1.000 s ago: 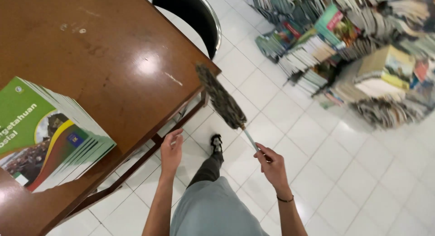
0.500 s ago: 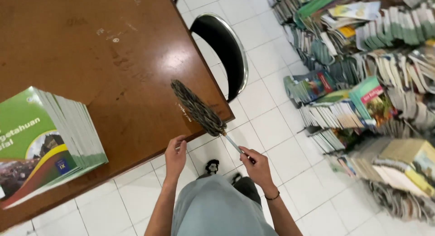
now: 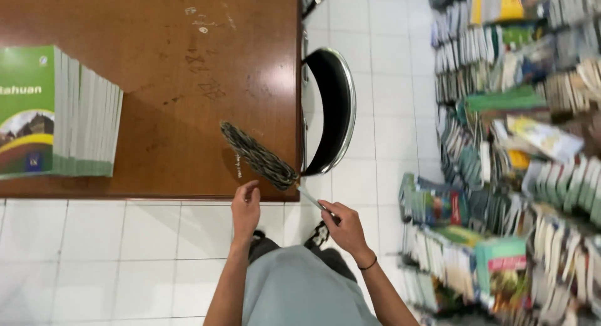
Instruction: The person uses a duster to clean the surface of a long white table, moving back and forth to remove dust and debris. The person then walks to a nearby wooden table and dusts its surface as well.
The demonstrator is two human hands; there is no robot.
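Note:
My right hand (image 3: 341, 229) grips the thin handle of a feather duster (image 3: 258, 155), whose dark speckled head lies over the near right corner of the brown wooden table (image 3: 163, 69). My left hand (image 3: 245, 208) hovers at the table's near edge, just below the duster head, fingers loosely curled and holding nothing. A stack of green-covered books (image 3: 56, 113) lies on the table's left side.
A black chair with a chrome frame (image 3: 332, 110) stands against the table's right edge. Piles of books and magazines (image 3: 519, 150) crowd the floor along the right. White floor tiles (image 3: 125, 251) lie between me and the table.
The view has swung so the table edge runs level. The duster head has moved onto the table's near right corner, and both hands have come closer to the edge.

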